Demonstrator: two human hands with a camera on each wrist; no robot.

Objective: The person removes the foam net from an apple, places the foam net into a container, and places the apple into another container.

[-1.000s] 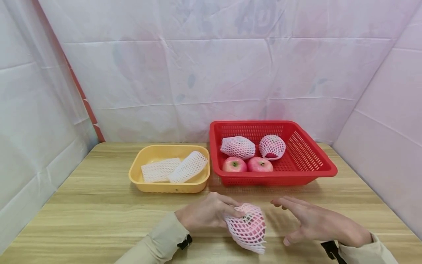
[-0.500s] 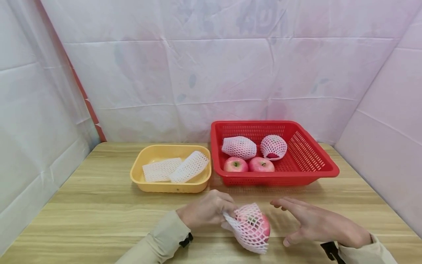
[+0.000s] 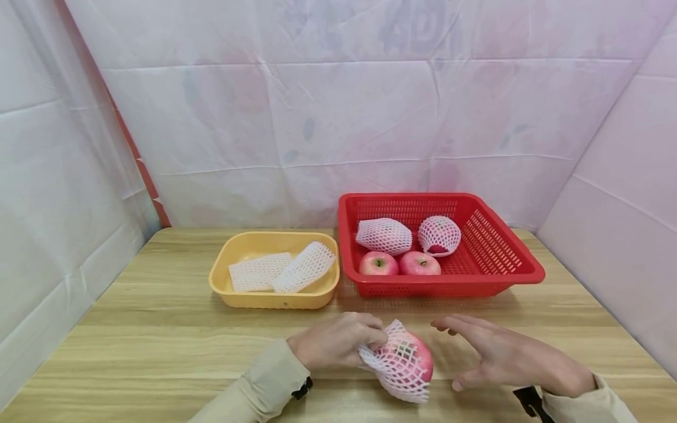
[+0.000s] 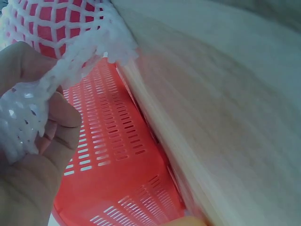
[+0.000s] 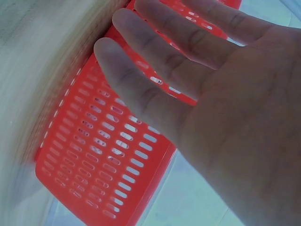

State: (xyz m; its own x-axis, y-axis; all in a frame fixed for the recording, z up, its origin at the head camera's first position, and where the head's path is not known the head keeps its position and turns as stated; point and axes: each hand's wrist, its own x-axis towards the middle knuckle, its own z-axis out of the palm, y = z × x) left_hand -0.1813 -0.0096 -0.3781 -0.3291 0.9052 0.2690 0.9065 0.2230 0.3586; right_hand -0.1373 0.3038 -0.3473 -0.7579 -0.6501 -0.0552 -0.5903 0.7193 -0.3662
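Note:
At the front of the table, my left hand (image 3: 344, 339) pinches the edge of a white foam net sleeve (image 3: 398, 376) that is stretched over a pink-red apple (image 3: 421, 355). The apple's right side shows bare, and its stem end is visible through the mesh. In the left wrist view, thumb and fingers grip the bunched foam net (image 4: 75, 59) beside the netted apple (image 4: 51, 23). My right hand (image 3: 502, 355) hovers to the right of the apple, apart from it, fingers extended and thumb spread. The right wrist view shows that hand (image 5: 225, 103) holding nothing.
A red perforated basket (image 3: 449, 279) stands at the back right with two bare apples (image 3: 378, 264) and two netted apples (image 3: 384, 236). Left of it is a yellow tray (image 3: 275, 301) with two flat foam nets (image 3: 304, 267). White sheeting (image 3: 338, 117) encloses the wooden table (image 3: 148, 335).
My left hand has shifted its hold from over the apple's top to the net's left edge, pulling the net leftward. More of the apple's right side is bare. The right hand has barely moved.

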